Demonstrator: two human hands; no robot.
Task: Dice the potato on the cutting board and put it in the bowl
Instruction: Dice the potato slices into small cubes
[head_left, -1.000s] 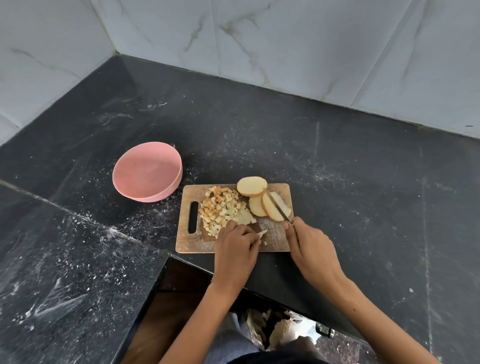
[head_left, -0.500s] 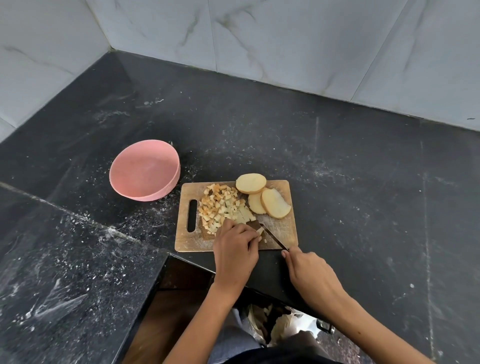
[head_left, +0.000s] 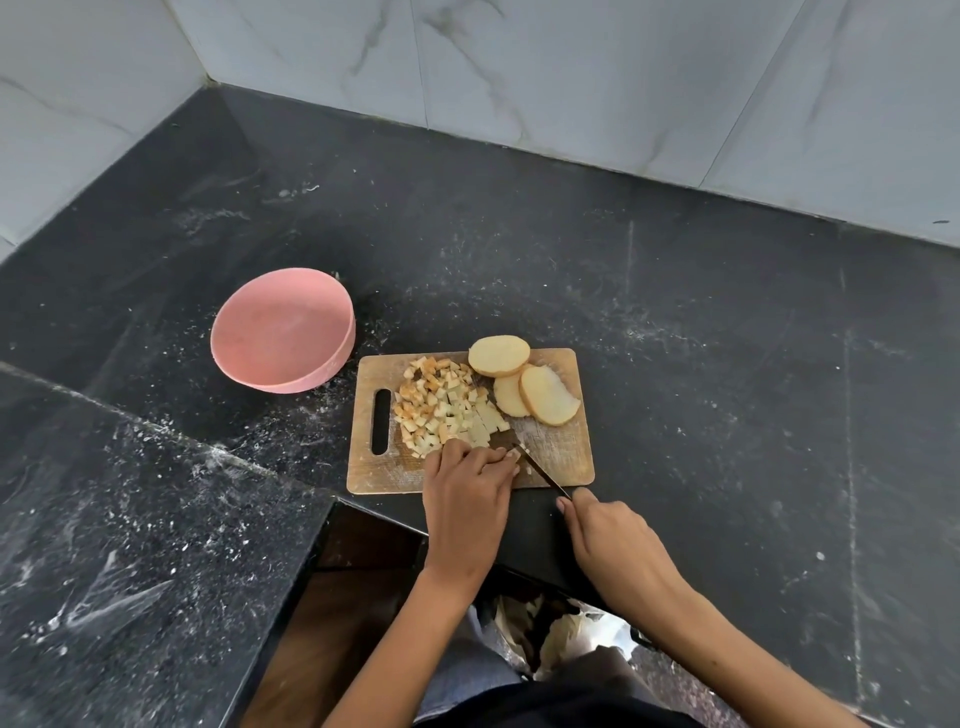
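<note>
A wooden cutting board (head_left: 563, 454) lies on the black counter. A pile of diced potato (head_left: 441, 405) covers its left half, and three round potato slices (head_left: 548, 396) lean together at its far right. My left hand (head_left: 467, 493) rests at the near edge of the pile, its curled fingers holding down a potato piece that is mostly hidden under them. My right hand (head_left: 613, 540) grips the handle of a knife (head_left: 540, 472); the blade lies slanted on the board, right beside my left fingertips. The empty pink bowl (head_left: 283, 338) stands to the left of the board.
The black counter (head_left: 727, 389) is dusted with white specks and ends at marble-tiled walls (head_left: 571, 78) behind and to the left. A lower black ledge (head_left: 130, 545) lies at the near left. The counter edge runs just under my hands.
My right hand has drawn the knife back from the potato slices towards the board's near edge, next to my left fingers. My left hand has stayed in place.
</note>
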